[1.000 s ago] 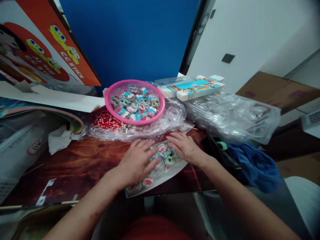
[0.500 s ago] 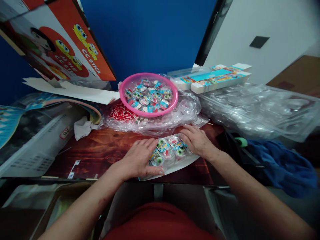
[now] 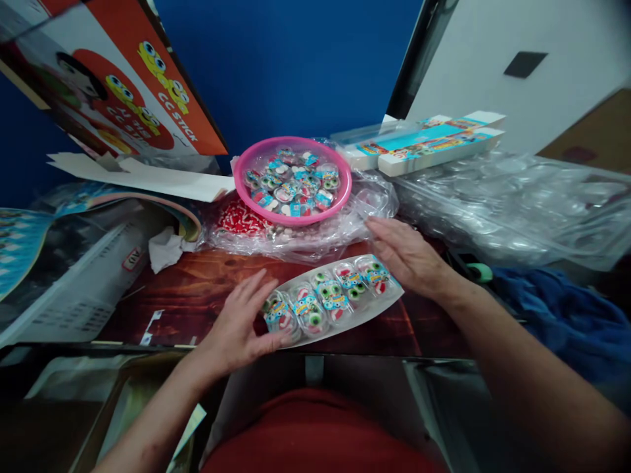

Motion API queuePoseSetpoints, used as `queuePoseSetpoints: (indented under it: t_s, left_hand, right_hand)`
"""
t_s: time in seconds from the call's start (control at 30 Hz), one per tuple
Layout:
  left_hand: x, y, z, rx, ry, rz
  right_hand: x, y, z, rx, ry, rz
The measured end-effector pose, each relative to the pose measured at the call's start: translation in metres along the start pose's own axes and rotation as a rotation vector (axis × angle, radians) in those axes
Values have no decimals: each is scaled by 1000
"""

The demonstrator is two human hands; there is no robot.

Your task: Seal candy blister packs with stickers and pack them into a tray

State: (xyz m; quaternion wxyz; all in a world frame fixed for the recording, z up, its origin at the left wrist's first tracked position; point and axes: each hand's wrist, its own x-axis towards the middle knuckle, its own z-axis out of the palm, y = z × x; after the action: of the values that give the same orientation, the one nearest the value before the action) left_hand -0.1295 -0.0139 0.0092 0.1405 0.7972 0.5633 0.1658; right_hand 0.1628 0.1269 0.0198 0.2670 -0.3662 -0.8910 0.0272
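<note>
On the dark wooden table lies a long white tray [image 3: 345,320] with several clear round candy cups [image 3: 310,309] in a row, showing green eyeball and red-white pieces under blue labels. My left hand [image 3: 241,322] is at the tray's left end, fingers spread, with the thumb by the near left corner. At the other end, my right hand [image 3: 407,256] is held with its fingers stretched out beside the last cup. Whether the right palm touches the tray's edge I cannot tell.
A pink basin [image 3: 241,190] of similar cups stands behind, on a plastic bag of red-white pieces [image 3: 241,219]. Folded printed boxes [image 3: 438,148] and clear plastic trays [image 3: 517,203] lie at right. A white basket [image 3: 113,276] is at left; blue cloth [image 3: 557,315] hangs at right.
Both hands have moved off the top of the cups toward the tray's two ends, left hand leftward and right hand rightward. The whole row of cups now shows.
</note>
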Motion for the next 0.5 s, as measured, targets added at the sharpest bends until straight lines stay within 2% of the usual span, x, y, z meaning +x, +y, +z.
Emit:
queuePoseSetpoints:
  t_s: [0.1, 0.17, 0.23, 0.3, 0.4, 0.5]
  left_hand:
    - [-24, 5, 28, -34, 69, -75]
    - [-28, 6, 46, -32, 142, -90]
    - [-24, -1, 53, -30, 179, -84]
    - [-17, -14, 48, -22, 135, -53]
    - [-8, -29, 24, 75, 32, -13]
    - [3, -25, 4, 210, -49, 26]
  right_hand:
    - [-21, 27, 8, 210, -90, 202]
    - [-32, 30, 19, 341, -135, 326]
    - [-40, 22, 28, 418, -93, 443]
    - [-44, 8, 33, 427, -16, 541]
    - [-49, -16, 35, 362, 67, 606]
    - [-54, -33, 38, 267, 99, 635]
